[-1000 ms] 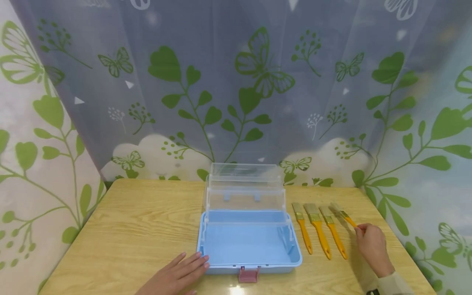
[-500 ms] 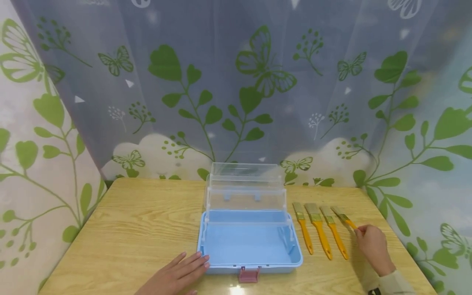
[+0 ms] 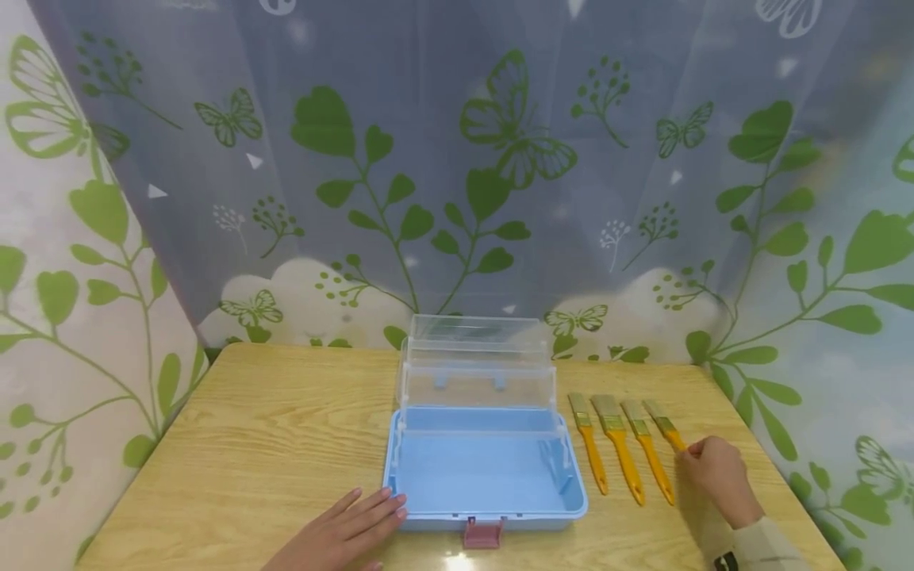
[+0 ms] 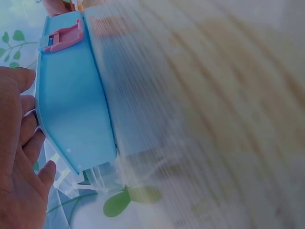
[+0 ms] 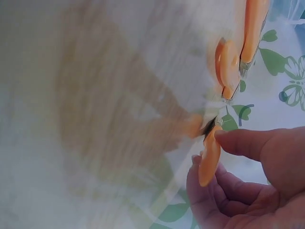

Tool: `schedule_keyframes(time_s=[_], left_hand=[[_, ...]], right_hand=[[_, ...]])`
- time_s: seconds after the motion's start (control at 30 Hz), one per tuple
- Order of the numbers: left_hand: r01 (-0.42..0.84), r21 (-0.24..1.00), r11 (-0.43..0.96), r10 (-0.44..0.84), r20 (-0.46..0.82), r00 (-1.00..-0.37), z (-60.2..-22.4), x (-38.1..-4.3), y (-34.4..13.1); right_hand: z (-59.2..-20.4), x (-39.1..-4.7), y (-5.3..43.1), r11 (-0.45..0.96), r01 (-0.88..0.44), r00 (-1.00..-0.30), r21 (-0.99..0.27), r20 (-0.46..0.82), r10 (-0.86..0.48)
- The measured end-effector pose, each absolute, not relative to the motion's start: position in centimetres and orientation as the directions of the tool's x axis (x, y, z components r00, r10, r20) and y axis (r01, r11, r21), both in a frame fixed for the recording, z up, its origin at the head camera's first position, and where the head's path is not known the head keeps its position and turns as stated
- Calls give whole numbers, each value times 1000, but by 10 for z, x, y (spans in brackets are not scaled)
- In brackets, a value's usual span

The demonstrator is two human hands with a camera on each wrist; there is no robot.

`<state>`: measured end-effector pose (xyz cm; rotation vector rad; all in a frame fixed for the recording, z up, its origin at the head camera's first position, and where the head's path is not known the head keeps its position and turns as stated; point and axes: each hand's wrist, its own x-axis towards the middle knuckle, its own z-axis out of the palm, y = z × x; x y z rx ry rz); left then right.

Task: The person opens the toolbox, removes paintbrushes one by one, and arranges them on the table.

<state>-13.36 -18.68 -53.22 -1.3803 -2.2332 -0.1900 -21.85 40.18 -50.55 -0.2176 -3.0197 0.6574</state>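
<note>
A light-blue storage box [image 3: 485, 476] stands on the table with its transparent lid and trays [image 3: 478, 373] raised at the back and a pink latch [image 3: 481, 533] hanging down in front. My left hand [image 3: 343, 527] rests with extended fingers on the box's front left corner. In the left wrist view, those fingers lie along the box's edge. At the right, my right hand [image 3: 720, 474] pinches the orange handle of a paintbrush [image 3: 664, 422] between thumb and fingers. The right wrist view shows the handle end [image 5: 209, 162] between them. The bristles point toward the back of the table.
Beside the box lie three more paintbrushes with orange handles: one nearest the box [image 3: 589, 448], a wider middle one [image 3: 620, 452] and another [image 3: 650, 456]. The wooden table [image 3: 271, 428] meets a curtain [image 3: 357, 198] printed with leaves and butterflies.
The pinched paintbrush has turned slightly and its bristles have come down nearer the table, closer in line with the other brushes. My left hand stays on the box corner.
</note>
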Motion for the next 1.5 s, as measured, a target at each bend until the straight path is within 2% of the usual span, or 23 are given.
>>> schedule_keyframes(time_s=[0.47, 0.73, 1.23, 1.5], left_hand=[[861, -129, 493, 792, 476, -382, -530, -130, -186], [869, -111, 483, 784, 496, -373, -535, -130, -184], [862, -19, 507, 764, 474, -439, -527, -127, -183], [828, 54, 558, 732, 439, -521, -518, -123, -178]], right_hand=[[-503, -220, 397, 894, 133, -991, -427, -68, 115], [-508, -217, 397, 889, 141, -990, -436, -88, 114], [-501, -222, 394, 903, 123, -992, -413, -89, 94], [-488, -228, 387, 918, 127, -986, -375, -148, 76]])
